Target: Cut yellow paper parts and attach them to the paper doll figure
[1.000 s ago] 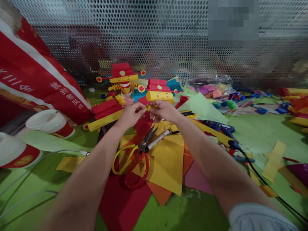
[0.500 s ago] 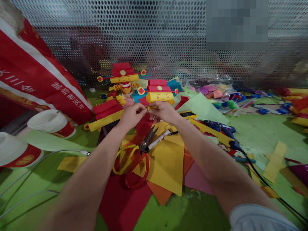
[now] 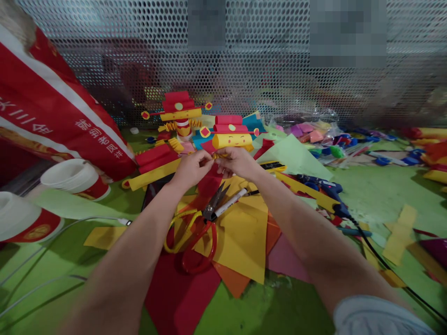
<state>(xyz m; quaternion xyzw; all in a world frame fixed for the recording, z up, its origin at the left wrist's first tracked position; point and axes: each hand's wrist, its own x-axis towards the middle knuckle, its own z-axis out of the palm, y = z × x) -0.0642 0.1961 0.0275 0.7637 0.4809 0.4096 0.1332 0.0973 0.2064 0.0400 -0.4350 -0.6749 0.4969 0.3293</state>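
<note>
Two red-hatted paper figures have their heads made: the farther paper figure (image 3: pixel 179 108) also has pleated yellow strips at its sides, while the body of the nearer paper figure (image 3: pixel 232 140) is largely hidden behind the hands. The left hand (image 3: pixel 196 167) and right hand (image 3: pixel 238 163) are pinched narrow on a small yellow paper piece (image 3: pixel 215 157), between them in front of the nearer face. Shaping it seems unfinished, with fixing it on probably left. Scissors (image 3: pixel 209 212) lie parted on yellow paper (image 3: pixel 244 237), beside a marker (image 3: pixel 230 203).

The red bag (image 3: pixel 66 104) reads "三金" and "就到老凤祥" in white.
</note>
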